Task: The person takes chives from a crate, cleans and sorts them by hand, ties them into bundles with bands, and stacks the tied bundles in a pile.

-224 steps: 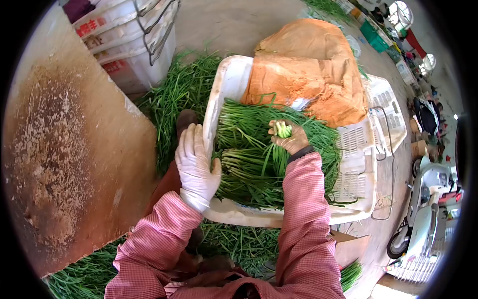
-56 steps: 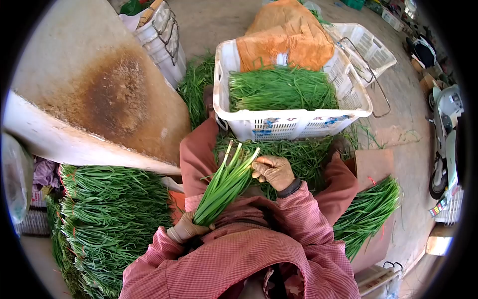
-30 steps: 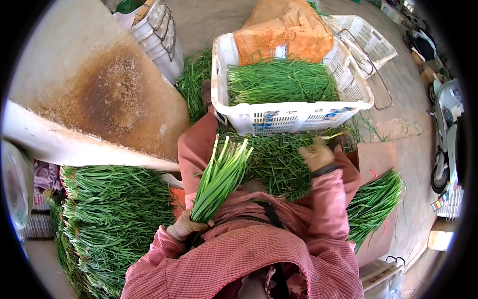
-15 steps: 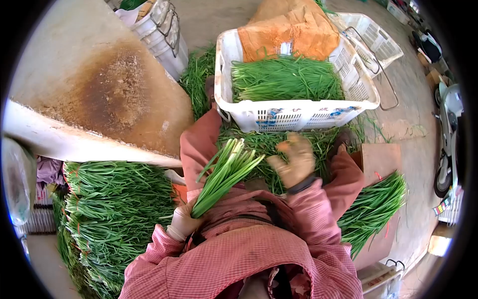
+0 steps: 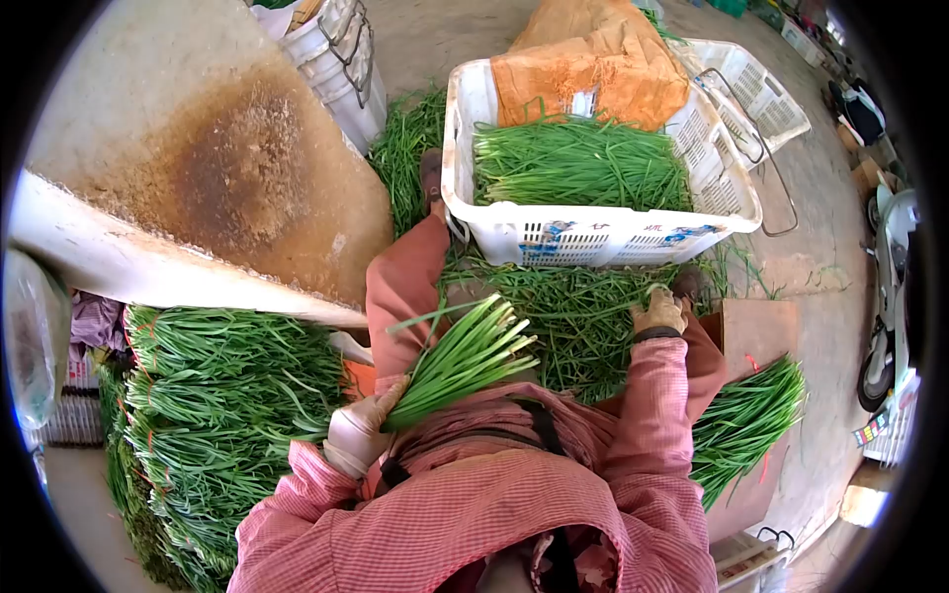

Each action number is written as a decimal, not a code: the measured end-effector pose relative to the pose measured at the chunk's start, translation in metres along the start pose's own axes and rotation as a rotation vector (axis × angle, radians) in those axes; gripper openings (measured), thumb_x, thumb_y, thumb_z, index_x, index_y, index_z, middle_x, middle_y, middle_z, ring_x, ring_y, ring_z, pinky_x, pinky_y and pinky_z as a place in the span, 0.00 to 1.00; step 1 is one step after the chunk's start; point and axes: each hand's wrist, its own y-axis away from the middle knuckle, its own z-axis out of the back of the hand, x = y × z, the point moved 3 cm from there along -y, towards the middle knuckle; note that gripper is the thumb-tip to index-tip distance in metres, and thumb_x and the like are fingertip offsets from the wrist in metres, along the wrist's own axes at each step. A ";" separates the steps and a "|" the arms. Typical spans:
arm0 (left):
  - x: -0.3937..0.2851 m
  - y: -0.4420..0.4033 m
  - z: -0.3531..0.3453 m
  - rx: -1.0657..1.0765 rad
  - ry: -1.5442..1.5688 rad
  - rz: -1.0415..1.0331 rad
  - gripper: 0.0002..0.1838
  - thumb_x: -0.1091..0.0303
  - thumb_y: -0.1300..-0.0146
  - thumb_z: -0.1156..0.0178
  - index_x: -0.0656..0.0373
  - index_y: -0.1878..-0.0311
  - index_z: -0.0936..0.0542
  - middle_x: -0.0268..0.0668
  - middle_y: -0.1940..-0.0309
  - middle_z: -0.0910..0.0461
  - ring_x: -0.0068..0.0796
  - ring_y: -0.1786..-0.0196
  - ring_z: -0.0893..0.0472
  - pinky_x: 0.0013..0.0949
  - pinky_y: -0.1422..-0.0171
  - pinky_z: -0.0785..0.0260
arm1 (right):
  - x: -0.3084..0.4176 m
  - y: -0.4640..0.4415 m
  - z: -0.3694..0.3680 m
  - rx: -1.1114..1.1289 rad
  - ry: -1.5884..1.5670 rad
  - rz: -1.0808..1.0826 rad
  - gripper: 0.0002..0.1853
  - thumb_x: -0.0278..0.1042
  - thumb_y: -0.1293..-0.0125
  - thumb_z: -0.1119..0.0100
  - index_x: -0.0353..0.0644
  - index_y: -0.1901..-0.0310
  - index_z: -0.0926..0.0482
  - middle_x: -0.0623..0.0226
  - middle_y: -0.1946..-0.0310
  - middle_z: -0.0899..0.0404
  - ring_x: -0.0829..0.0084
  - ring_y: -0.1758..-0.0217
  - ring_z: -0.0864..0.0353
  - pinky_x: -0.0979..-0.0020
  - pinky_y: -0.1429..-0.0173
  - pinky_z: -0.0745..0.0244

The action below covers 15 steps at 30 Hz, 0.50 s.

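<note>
On a greens-littered floor (image 5: 583,316), crate (image 5: 603,232) at 12 o'clock, your left hand (image 5: 362,431) grips the green bunch (image 5: 465,361) near centre; your right hand (image 5: 659,314), at 2 o'clock, is curled, its hold unclear.

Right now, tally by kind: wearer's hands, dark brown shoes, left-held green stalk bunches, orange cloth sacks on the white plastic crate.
Hands: 2
Dark brown shoes: 2
Left-held green stalk bunch: 1
Orange cloth sack: 1
Total: 6

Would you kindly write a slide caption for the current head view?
Left hand holding green stalks, right hand over loose greens, white crate beyond.
</note>
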 end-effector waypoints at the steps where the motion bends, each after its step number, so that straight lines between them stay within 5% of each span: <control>1: 0.002 0.002 0.000 0.018 -0.008 0.016 0.25 0.74 0.49 0.45 0.57 0.44 0.32 0.39 0.58 0.23 0.31 0.63 0.21 0.28 0.62 0.30 | 0.019 0.023 0.021 -0.168 0.017 0.215 0.31 0.45 0.60 0.33 0.41 0.52 0.29 0.58 0.54 0.29 0.62 0.48 0.31 0.57 0.47 0.36; 3: 0.002 0.004 0.001 0.059 -0.011 0.030 0.25 0.75 0.49 0.45 0.56 0.44 0.32 0.38 0.58 0.23 0.33 0.65 0.21 0.29 0.64 0.29 | 0.072 0.058 0.054 -0.205 -0.333 0.742 0.40 0.54 0.59 0.36 0.42 0.45 0.35 0.58 0.46 0.35 0.56 0.41 0.39 0.54 0.39 0.47; 4: -0.001 0.001 0.002 0.068 -0.014 0.028 0.26 0.75 0.50 0.44 0.55 0.44 0.32 0.39 0.57 0.24 0.35 0.65 0.21 0.30 0.64 0.29 | 0.102 0.075 0.061 -0.078 -0.411 0.913 0.37 0.65 0.52 0.49 0.44 0.46 0.33 0.57 0.44 0.37 0.54 0.38 0.43 0.55 0.35 0.54; 6: -0.006 -0.002 0.004 0.089 -0.031 0.027 0.30 0.77 0.54 0.42 0.51 0.44 0.32 0.42 0.57 0.25 0.39 0.64 0.22 0.31 0.63 0.29 | 0.139 0.123 0.028 0.144 -0.397 1.070 0.31 0.65 0.49 0.54 0.61 0.44 0.33 0.67 0.33 0.55 0.63 0.29 0.65 0.52 0.33 0.80; 7: -0.006 -0.002 0.005 0.084 -0.037 0.032 0.30 0.77 0.54 0.42 0.51 0.44 0.32 0.42 0.57 0.25 0.39 0.64 0.22 0.31 0.63 0.29 | 0.150 0.133 0.017 0.205 -0.419 1.155 0.23 0.57 0.44 0.54 0.62 0.48 0.31 0.66 0.36 0.47 0.65 0.30 0.60 0.53 0.31 0.76; 9: -0.004 0.000 0.006 0.088 -0.071 -0.004 0.30 0.76 0.55 0.41 0.52 0.44 0.32 0.41 0.58 0.24 0.39 0.66 0.22 0.31 0.63 0.29 | 0.155 0.133 0.020 0.131 -0.284 1.221 0.13 0.45 0.41 0.52 0.56 0.56 0.25 0.64 0.46 0.31 0.66 0.39 0.38 0.55 0.36 0.49; 11: 0.000 0.005 0.009 0.069 -0.076 -0.001 0.31 0.78 0.57 0.42 0.53 0.44 0.31 0.41 0.60 0.24 0.39 0.68 0.22 0.32 0.65 0.29 | 0.136 0.106 0.016 0.090 -0.231 0.848 0.06 0.34 0.41 0.50 0.49 0.66 0.22 0.66 0.65 0.22 0.73 0.62 0.24 0.72 0.57 0.28; 13: 0.008 0.009 0.012 0.127 -0.167 0.002 0.31 0.79 0.58 0.44 0.53 0.44 0.31 0.40 0.64 0.23 0.38 0.70 0.23 0.32 0.67 0.29 | 0.083 0.067 -0.014 0.179 -1.628 0.217 0.07 0.33 0.40 0.49 0.42 0.71 0.23 0.65 0.70 0.25 0.79 0.69 0.27 0.81 0.69 0.30; 15: 0.010 0.010 0.012 0.057 -0.156 -0.065 0.31 0.80 0.59 0.44 0.53 0.45 0.31 0.40 0.68 0.24 0.37 0.74 0.24 0.33 0.70 0.30 | 0.038 0.026 -0.027 0.038 -1.770 -0.103 0.09 0.31 0.38 0.51 0.36 0.70 0.24 0.63 0.69 0.26 0.78 0.68 0.27 0.82 0.68 0.30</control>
